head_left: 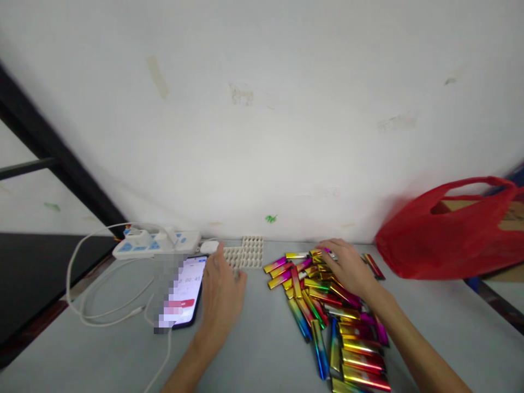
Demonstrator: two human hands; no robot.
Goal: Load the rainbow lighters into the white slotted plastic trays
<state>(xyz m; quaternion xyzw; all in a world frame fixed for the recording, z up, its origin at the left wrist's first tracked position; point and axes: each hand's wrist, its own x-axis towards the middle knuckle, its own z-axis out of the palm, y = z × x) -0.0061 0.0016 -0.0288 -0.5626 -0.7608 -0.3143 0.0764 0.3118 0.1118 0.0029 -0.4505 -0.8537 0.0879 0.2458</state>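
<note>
"Grips?"

"I have the left hand (223, 292) at seven o'clock, half open beside the phone (189, 292); metallic cases (323, 296) at five, right hand (344, 265) curled over them at four, holding one or not, I can't tell."

"Containers?"

"Red bag (429, 240), three o'clock; contents unclear."

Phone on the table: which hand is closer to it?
Left. The left hand is just beside the phone; the right hand is farther off, at the shiny pile.
</note>
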